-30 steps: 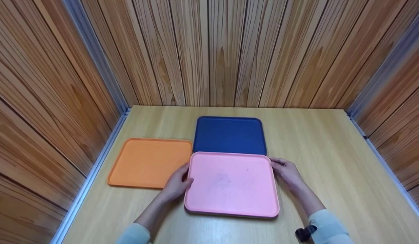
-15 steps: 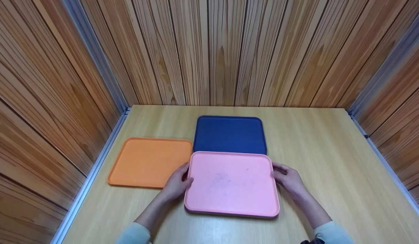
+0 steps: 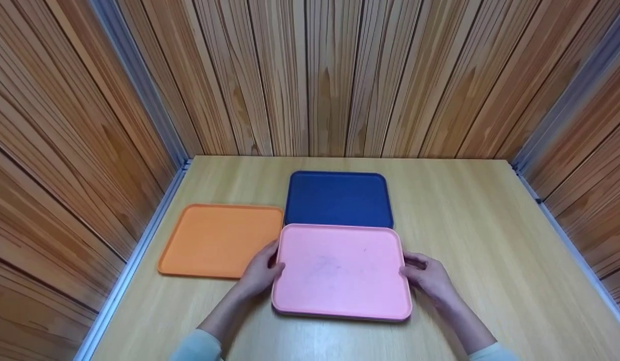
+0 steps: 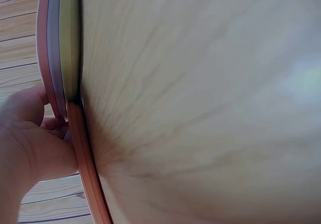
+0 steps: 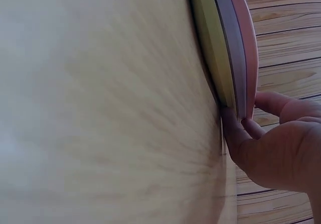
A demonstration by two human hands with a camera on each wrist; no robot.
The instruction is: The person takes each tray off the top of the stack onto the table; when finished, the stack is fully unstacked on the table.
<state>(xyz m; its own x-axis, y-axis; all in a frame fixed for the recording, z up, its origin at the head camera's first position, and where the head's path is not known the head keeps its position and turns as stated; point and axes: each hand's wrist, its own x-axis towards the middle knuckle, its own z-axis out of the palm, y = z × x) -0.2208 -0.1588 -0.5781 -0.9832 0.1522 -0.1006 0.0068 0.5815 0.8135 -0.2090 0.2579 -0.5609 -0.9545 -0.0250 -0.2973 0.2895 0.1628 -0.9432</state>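
A pink tray (image 3: 340, 276) with faint dark scuffs tops a stack near the front of the table. Beneath it, the wrist views show the edges of a purple tray (image 5: 234, 38) and a yellow tray (image 5: 213, 43). My left hand (image 3: 261, 271) grips the stack's left side, thumb over the pink rim. Its other fingers are partly hidden between the stack and an orange tray (image 3: 222, 240). On the opposite side, my right hand (image 3: 430, 277) holds the stack with its thumb on the pink rim and fingertips at the lower edges.
A navy blue tray (image 3: 339, 199) lies behind the stack, its near edge close to the pink one. The orange tray sits left, against the stack. Wood-patterned walls (image 3: 330, 80) close off the table (image 3: 490, 240) at the back and both sides.
My right hand has slid toward me along the stack's right side, from near the far corner to about mid-edge. The left hand and the trays have hardly moved.
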